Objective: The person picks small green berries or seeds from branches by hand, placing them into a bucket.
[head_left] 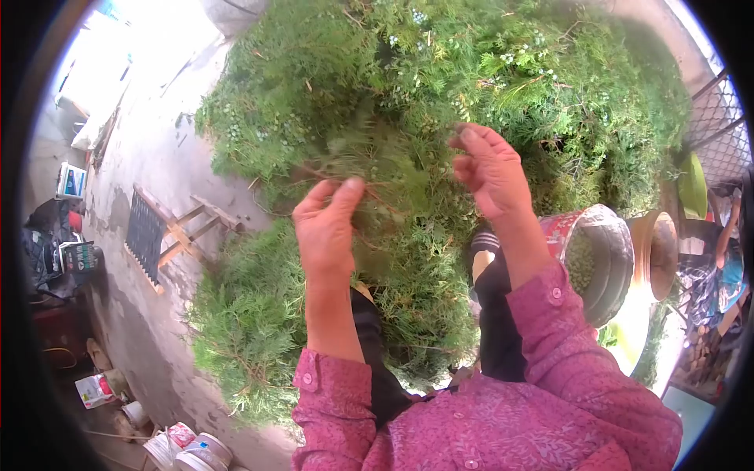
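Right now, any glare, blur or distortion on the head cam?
Head view: heavy fisheye bend, black vignette round the edges; ground at top left blown out by sun; left edge deep in shadow; left hand and right hand sharp, the sprig between them slightly smeared; greenery pile evenly lit.

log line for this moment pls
left hand pinches green sprig | right hand fingers curled at its far end | over branch pile | metal bowl of green bits by right forearm
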The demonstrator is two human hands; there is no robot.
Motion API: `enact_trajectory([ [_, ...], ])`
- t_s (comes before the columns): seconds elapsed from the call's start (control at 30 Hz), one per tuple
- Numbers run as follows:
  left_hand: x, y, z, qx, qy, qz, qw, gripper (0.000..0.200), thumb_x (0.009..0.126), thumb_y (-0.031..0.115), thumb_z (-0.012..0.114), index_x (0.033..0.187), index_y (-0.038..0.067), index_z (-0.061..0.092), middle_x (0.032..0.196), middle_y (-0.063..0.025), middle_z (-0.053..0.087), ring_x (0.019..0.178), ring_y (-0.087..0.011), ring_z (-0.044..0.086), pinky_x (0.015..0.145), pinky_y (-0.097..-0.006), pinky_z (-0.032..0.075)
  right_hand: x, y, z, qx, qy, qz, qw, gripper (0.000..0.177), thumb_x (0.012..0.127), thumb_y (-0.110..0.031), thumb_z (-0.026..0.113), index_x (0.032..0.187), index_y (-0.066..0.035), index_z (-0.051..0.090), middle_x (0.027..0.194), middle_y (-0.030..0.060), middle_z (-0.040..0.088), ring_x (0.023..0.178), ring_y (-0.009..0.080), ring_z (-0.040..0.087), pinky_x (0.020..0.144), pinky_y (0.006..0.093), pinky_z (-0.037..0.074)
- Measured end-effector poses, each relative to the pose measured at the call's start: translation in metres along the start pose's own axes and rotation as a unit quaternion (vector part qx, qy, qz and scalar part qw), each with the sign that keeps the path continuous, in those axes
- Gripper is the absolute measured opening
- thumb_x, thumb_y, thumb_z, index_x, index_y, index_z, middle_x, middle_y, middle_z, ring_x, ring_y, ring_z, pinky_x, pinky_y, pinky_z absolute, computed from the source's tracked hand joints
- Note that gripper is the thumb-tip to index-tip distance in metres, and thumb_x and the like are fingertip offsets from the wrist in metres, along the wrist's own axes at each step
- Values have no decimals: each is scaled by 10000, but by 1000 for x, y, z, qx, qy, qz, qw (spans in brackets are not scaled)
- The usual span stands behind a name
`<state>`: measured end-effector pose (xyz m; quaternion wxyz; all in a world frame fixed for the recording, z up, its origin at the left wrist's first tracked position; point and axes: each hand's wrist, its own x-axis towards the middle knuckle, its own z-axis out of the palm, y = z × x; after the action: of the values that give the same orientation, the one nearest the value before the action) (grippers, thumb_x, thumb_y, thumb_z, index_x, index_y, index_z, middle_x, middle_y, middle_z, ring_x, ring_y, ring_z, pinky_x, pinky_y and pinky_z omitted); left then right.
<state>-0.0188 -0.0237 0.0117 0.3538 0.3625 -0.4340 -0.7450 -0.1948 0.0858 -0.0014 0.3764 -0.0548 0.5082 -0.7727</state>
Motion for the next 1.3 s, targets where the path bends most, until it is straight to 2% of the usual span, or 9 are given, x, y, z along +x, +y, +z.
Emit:
enact_trajectory([
  [0.13, 13, -6, -7, -17, 179, 21, 984, 300, 774, 118, 689, 1014, 14, 541, 855, -39, 621, 680, -112, 594, 483, -241, 475, -5, -4, -5, -25, -102, 84, 991, 126, 790, -180, 674, 831, -77, 615, 706, 5, 604, 538, 49, 548, 482, 159, 442],
  [0.27, 9, -5, 0, -55, 144, 20, 988, 264, 782, 139, 683, 980, 46, 534, 836, -33, 620, 657, -128, 595, 460, -239, 457, -25, 12, 13, -184, -247, 110, 945, 251, 794, -296, 671, 823, -52, 621, 694, 4, 600, 536, 55, 548, 471, 188, 428],
  [0.53, 4, -12, 20, -78, 122, -11, 989, 185, 774, 156, 698, 890, 58, 591, 802, -1, 622, 645, -77, 554, 462, -226, 392, -22, 25, 21, -202, -176, 122, 956, 344, 793, -371, 660, 822, -32, 612, 705, 8, 600, 539, 64, 554, 469, 186, 417],
  [0.6, 3, -14, 20, -92, 110, -9, 990, 170, 798, 106, 656, 920, 45, 554, 851, -41, 613, 715, -132, 603, 558, -265, 496, -22, 27, 20, -189, -168, 109, 961, 333, 792, -362, 663, 813, -34, 610, 699, 10, 599, 538, 64, 554, 466, 184, 417],
  [0.7, 5, -12, 18, -84, 112, -25, 990, 178, 782, 172, 689, 892, 71, 593, 793, 10, 616, 633, -72, 545, 439, -201, 378, -22, 22, 21, -127, -170, 108, 971, 264, 799, -302, 660, 787, -45, 604, 668, 16, 591, 522, 63, 545, 457, 186, 416],
  [0.9, 16, 3, 2, -127, 210, -35, 969, 116, 796, 137, 659, 847, 74, 577, 773, -16, 605, 536, -79, 509, 395, -173, 366, -28, 4, 3, 42, -213, 160, 963, 103, 790, -49, 554, 885, -9, 562, 789, 70, 610, 568, 104, 570, 449, 188, 420],
  [1.0, 15, -7, 8, -127, 204, -51, 969, 119, 797, 134, 656, 858, 77, 572, 776, -14, 601, 543, -84, 508, 402, -185, 358, -36, -2, 19, -23, -211, 182, 960, 142, 772, -9, 520, 911, 2, 547, 820, 83, 603, 571, 106, 568, 440, 184, 405],
  [1.07, 14, -10, 12, -137, 191, -52, 971, 336, 774, 127, 690, 1036, 41, 498, 894, -37, 594, 674, -110, 550, 456, -221, 383, -38, 5, 23, -31, -243, 185, 952, 113, 806, -55, 550, 909, -9, 553, 788, 57, 599, 554, 87, 555, 427, 180, 390],
  [1.3, -3, -17, 37, -62, 122, -12, 991, 130, 807, 145, 654, 884, 93, 563, 804, -12, 620, 636, -83, 560, 426, -204, 371, -26, 32, 23, 3, -147, 187, 971, 193, 820, -220, 648, 861, -45, 579, 690, 0, 572, 491, 47, 498, 391, 172, 342],
])
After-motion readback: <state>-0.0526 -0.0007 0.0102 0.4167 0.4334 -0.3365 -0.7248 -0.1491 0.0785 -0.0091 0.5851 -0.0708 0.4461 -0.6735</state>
